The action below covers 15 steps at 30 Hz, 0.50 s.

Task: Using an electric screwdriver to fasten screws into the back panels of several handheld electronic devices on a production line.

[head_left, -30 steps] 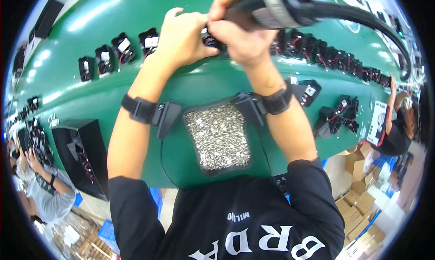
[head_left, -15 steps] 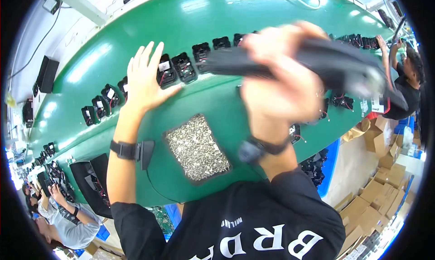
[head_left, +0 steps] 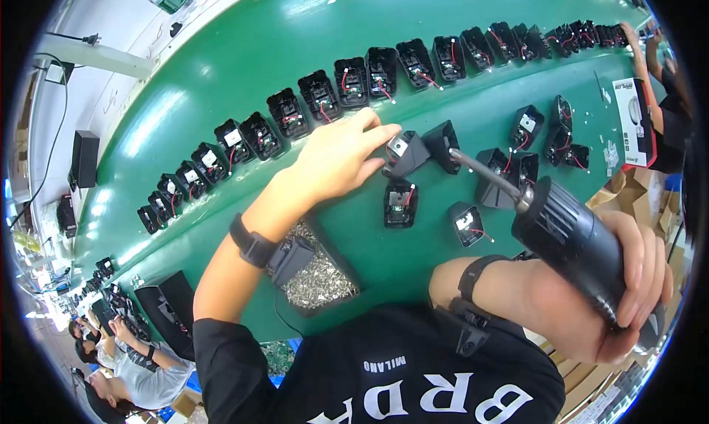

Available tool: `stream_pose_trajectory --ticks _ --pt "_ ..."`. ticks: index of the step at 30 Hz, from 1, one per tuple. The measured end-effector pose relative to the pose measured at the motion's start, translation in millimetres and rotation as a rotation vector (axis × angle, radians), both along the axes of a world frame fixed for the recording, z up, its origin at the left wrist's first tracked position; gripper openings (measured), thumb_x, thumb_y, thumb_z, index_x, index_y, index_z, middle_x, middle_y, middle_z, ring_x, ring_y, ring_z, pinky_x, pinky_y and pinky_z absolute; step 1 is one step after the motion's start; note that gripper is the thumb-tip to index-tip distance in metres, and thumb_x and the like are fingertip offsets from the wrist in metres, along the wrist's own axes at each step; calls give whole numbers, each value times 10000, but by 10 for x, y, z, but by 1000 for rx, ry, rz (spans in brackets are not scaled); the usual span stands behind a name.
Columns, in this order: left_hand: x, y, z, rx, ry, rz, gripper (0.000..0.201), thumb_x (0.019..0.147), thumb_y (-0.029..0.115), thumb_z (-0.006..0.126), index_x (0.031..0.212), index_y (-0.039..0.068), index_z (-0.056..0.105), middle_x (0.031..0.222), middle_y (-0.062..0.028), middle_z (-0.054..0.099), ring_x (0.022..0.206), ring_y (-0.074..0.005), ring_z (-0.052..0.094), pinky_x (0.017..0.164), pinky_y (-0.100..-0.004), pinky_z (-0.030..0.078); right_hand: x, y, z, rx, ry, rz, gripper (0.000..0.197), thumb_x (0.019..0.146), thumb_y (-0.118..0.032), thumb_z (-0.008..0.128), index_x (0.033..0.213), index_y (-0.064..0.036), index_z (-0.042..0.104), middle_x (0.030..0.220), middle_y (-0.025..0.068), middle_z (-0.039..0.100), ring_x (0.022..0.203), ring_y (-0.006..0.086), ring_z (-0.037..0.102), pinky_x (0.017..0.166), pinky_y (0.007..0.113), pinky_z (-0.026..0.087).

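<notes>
My left hand (head_left: 341,156) reaches over the bench, its thumb and fingers closed at the near edge of a small black plastic housing (head_left: 413,155). That housing sits tilted, with a pale metal piece inside. In my right hand (head_left: 641,276) is a black electric screwdriver (head_left: 569,236), gripped around its body. Its long bit points up and left, the tip close to another black housing (head_left: 443,145). A further housing (head_left: 400,204) with red wires lies just below my left fingertips. Partly under my left forearm is a tray of small screws (head_left: 321,284).
A long curved row of black housings (head_left: 317,95) runs along the green bench (head_left: 295,32). Several more housings (head_left: 527,127) are grouped at the right, near a white and red box (head_left: 634,125). Other people work at both ends; a black bin (head_left: 166,309) stands at the left.
The screwdriver has swung down to the right, its bit now pointing left. My left hand has moved right from the row to a loose housing, its spread fingers closing.
</notes>
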State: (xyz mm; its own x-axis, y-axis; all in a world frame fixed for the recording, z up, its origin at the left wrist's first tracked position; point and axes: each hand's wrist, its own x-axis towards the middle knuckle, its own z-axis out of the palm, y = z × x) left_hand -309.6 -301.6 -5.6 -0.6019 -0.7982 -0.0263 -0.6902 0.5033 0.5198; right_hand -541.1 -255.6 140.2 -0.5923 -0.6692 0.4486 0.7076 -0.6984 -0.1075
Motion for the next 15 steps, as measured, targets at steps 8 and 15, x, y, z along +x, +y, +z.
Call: stream_pose_trajectory --ticks 8,15 --pt "-173 -48 -101 -58 102 8 242 786 150 706 1000 70 626 1048 -95 574 937 -293 626 751 -402 527 207 -104 -73 -18 -123 35 364 577 23 661 894 -90 524 649 -43 563 561 78 575 737 255 487" --pt "-36 156 84 -48 261 207 159 759 84 675 913 80 633 822 -71 607 718 -244 618 642 -370 516 11 -93 -10 -2 -60 69 360 576 17 661 887 -96 519 649 -47 568 545 76 573 734 248 492"
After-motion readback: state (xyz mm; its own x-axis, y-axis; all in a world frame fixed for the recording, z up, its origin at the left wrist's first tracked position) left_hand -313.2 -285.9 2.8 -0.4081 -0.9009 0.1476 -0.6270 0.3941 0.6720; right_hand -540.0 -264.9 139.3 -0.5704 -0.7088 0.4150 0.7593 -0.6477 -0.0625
